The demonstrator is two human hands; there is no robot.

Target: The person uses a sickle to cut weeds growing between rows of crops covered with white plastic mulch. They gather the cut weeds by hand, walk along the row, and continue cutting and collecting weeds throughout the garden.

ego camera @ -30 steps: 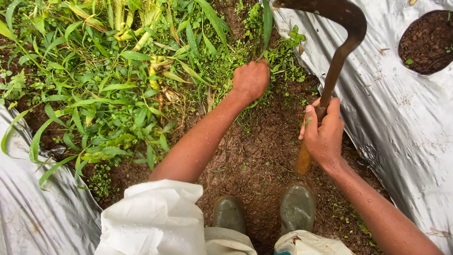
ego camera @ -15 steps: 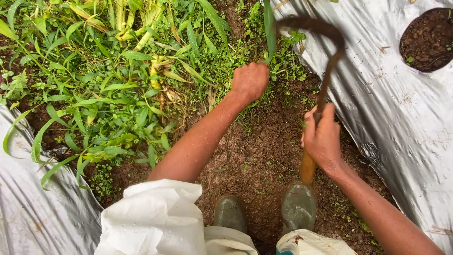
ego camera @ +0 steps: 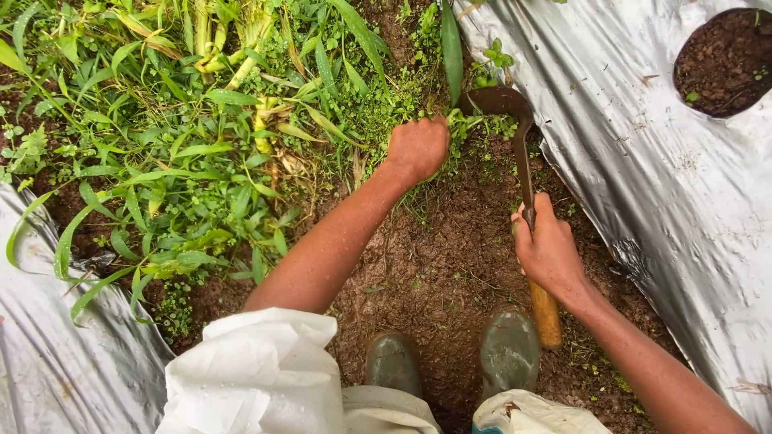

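Note:
My left hand point(ego camera: 418, 149) is closed around a clump of green weeds point(ego camera: 454, 120) at the edge of the bare soil. My right hand point(ego camera: 548, 249) grips the wooden handle of a sickle point(ego camera: 523, 161). Its dark curved blade lies low against the ground just right of my left hand, among small weeds. The handle's end sticks out below my wrist, near my right boot point(ego camera: 507, 350).
Thick weeds and long grass point(ego camera: 201, 137) cover the upper left. Silver plastic mulch sheets point(ego camera: 667, 185) line both sides, with a round planting hole point(ego camera: 724, 60) at the top right. Wet brown soil point(ego camera: 434, 265) lies between. My left boot point(ego camera: 392, 362) and white clothing point(ego camera: 257, 378) are below.
The sickle has swung down from a raised position to the ground beside my left hand. My right hand moved lower and closer. My left hand kept its hold on the weeds.

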